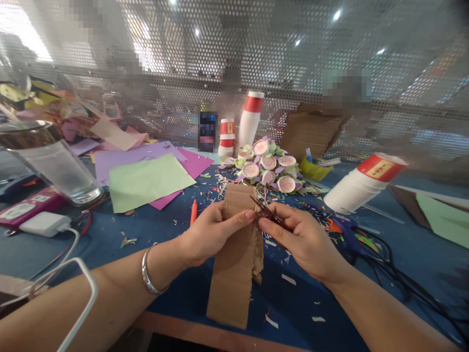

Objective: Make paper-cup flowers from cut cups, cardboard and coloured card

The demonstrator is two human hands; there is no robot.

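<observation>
My left hand (216, 225) grips a long strip of brown corrugated cardboard (230, 288), its thumb pressed on the front near the upper part. At the strip's right edge, a ragged, torn piece hangs down. My right hand (304, 239) is closed around a dark reddish tool (271, 212) that looks like small scissors; its tip points up and left beside the cardboard's edge. The right fingers and thumb hide much of the tool. Left of the cardboard lies an orange marker (194, 212).
Paper scraps litter the blue table (164, 274). Behind my hands lie paper-cup flowers (268, 163) and stacked cups (251, 117). Coloured sheets (150, 181), a glass of water (62, 166) and a power strip (29, 210) are left; a cup stack (362, 183) and black cables (399, 274) are right.
</observation>
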